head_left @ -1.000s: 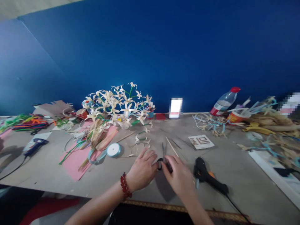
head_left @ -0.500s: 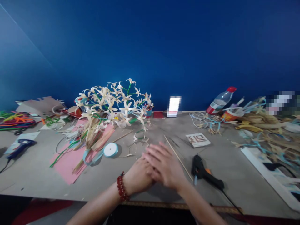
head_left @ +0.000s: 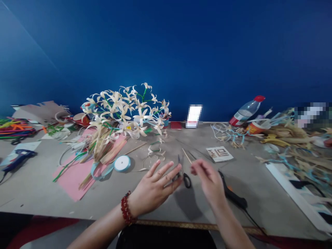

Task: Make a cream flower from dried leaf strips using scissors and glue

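My left hand (head_left: 155,185), with a dark red bead bracelet (head_left: 127,209) at the wrist, is held palm down over the table, its fingers stretched and spread. Just past its fingertips lies a pair of scissors (head_left: 187,180) with dark handles, partly hidden by that hand. My right hand (head_left: 209,178) hovers to the right of the scissors, fingers curled together; what is between them, if anything, is hidden. A thin wooden stick (head_left: 186,155) runs behind the right fingertips. Beside the right wrist lies a black glue gun (head_left: 234,197), partly covered.
White flowers on green stems (head_left: 124,110) stand at the back left. Near them are a light blue ribbon spool (head_left: 122,163) and pink paper (head_left: 70,180). A blue glue gun (head_left: 19,159) lies far left. At right are a bottle (head_left: 246,110), a patterned card (head_left: 220,154) and a power strip (head_left: 298,200).
My hands were laid one over the other and have parted. The left fingers have spread, the right hand has moved right and curled, and the scissors have come into sight.
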Action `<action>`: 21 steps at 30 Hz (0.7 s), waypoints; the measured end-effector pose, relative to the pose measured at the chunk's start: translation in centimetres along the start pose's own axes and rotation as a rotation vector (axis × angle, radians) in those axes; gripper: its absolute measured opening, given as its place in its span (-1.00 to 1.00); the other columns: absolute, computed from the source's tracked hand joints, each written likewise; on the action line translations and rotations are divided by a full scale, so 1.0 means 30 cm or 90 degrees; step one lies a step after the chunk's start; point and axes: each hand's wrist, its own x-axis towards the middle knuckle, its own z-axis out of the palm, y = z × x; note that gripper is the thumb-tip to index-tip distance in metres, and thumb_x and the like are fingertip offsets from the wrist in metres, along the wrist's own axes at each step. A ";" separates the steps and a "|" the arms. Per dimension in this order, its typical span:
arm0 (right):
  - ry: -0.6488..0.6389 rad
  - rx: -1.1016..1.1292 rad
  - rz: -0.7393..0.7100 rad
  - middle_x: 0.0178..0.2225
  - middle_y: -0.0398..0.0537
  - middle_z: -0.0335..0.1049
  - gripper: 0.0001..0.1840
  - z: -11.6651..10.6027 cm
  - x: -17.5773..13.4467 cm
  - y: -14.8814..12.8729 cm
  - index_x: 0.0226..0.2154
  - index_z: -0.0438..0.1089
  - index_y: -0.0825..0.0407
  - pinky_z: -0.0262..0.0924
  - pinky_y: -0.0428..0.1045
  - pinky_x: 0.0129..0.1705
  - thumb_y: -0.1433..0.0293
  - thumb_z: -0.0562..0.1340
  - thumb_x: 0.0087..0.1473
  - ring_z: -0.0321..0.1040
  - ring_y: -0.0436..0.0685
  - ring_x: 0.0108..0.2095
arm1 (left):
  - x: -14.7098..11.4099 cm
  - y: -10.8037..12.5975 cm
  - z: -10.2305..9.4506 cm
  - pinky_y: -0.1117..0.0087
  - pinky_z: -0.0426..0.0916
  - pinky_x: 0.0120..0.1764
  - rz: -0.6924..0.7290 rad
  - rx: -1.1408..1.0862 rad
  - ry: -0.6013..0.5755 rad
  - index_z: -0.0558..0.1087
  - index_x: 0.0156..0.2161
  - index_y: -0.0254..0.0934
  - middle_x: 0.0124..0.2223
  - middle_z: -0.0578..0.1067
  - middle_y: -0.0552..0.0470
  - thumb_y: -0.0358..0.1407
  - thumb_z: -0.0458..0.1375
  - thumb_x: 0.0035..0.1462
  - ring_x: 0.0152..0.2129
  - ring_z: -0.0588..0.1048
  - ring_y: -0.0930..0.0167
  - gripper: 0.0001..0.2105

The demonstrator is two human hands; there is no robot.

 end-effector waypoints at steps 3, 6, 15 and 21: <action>0.086 0.011 -0.044 -0.56 -0.21 0.22 -0.62 -0.029 0.027 -0.007 -0.49 0.27 -0.01 0.15 -0.10 -0.42 0.18 0.11 0.32 0.19 0.02 -0.52 | -0.006 -0.003 -0.008 0.00 -0.42 0.36 0.009 -0.009 -0.009 0.27 0.28 -0.12 0.43 0.11 0.02 -0.24 0.05 0.33 0.37 -0.01 0.21 -0.57; -0.058 -0.038 -0.081 -0.44 -0.13 0.35 -0.66 -0.004 0.021 -0.044 -0.38 0.35 -0.01 0.19 -0.07 -0.32 0.18 0.06 0.34 0.30 0.06 -0.41 | 0.001 0.001 -0.005 0.01 -0.46 0.36 0.029 -0.012 -0.016 0.30 0.26 -0.13 0.42 0.13 0.03 -0.25 0.00 0.36 0.38 -0.04 0.23 -0.60; -0.060 -0.181 -0.106 -0.58 -0.22 0.23 -0.62 0.005 0.050 -0.038 -0.48 0.24 -0.02 0.10 -0.08 -0.43 0.23 0.03 0.36 0.21 0.03 -0.55 | 0.021 0.026 -0.023 -0.09 -0.35 0.35 0.074 0.030 -0.042 0.38 0.18 -0.08 0.42 0.12 0.09 -0.26 0.02 0.36 0.38 -0.04 0.22 -0.67; -0.212 -0.212 -0.268 -0.12 0.03 0.48 -0.84 0.000 0.078 -0.126 -0.14 0.42 -0.03 0.22 0.06 -0.02 0.32 0.17 0.27 0.39 0.21 -0.08 | 0.031 0.040 -0.021 -0.01 -0.23 0.36 0.132 -0.017 -0.045 0.46 0.07 -0.16 0.25 0.41 0.04 -0.33 0.02 0.36 0.28 0.20 0.29 -0.74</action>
